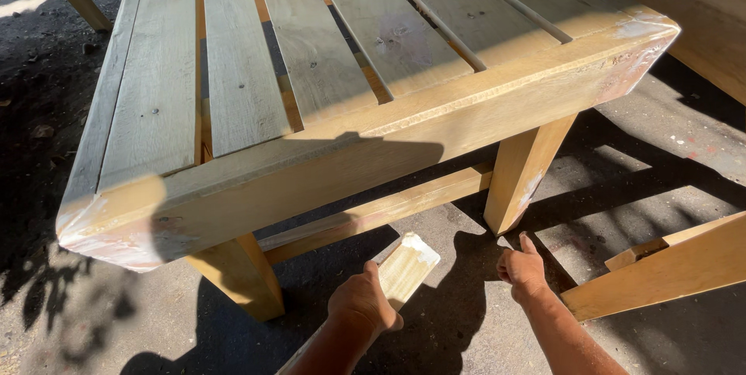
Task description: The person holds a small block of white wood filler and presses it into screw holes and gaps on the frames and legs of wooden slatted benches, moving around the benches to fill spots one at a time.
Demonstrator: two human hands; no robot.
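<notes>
My left hand grips a flat wooden stick whose far end carries pale filler paste. The stick points up and to the right, below the front rail of a slatted wooden frame. My right hand is to the right of it, fingers curled into a fist with the thumb up, holding nothing, close to the frame's right front leg. The frame's front corners are smeared with whitish filler.
The frame's left front leg and a low crossbar stand ahead of my hands. A loose timber piece lies at right on the concrete floor. More wooden furniture stands at the far right.
</notes>
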